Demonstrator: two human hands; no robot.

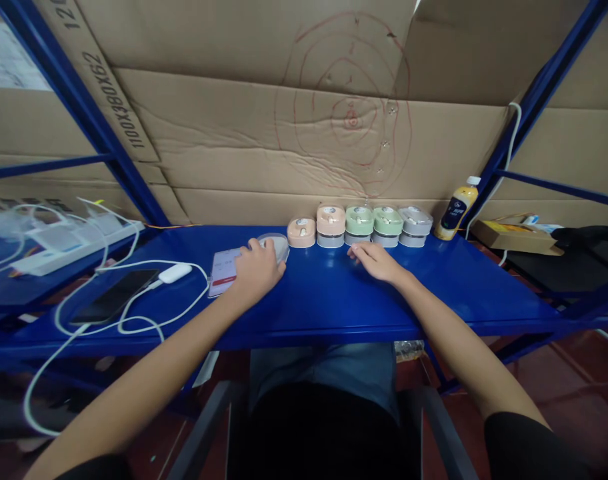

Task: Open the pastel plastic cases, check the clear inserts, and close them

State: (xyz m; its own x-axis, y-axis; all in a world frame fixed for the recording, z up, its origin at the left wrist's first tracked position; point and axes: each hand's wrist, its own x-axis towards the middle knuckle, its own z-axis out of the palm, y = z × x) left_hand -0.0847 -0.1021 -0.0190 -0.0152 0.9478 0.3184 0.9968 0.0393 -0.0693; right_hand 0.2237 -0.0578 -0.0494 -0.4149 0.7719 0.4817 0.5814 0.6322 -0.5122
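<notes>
My left hand (pixel 258 270) is closed over a pale grey rounded lidded box (pixel 278 247), which partly hides behind the fingers. Under and beside that hand lies a phone (pixel 222 273) with a lit screen. My right hand (pixel 377 261) rests low over the blue table, fingers curled together, with nothing visible in them. Just behind it stands a row of similar boxes: a single pink box (pixel 301 233), a pink box (pixel 331 219) on a grey one, two green boxes, the left (pixel 359 220) and the right (pixel 388 221), on grey ones, and a grey stack (pixel 415 223).
A yellow drink bottle (pixel 457 208) stands at the back right, near an open cardboard box (pixel 517 237). To the left lie a dark phone (pixel 117 297), a white charging cable (pixel 134 327) and a power strip (pixel 77 247). Cardboard sheets (pixel 224 133) line the back.
</notes>
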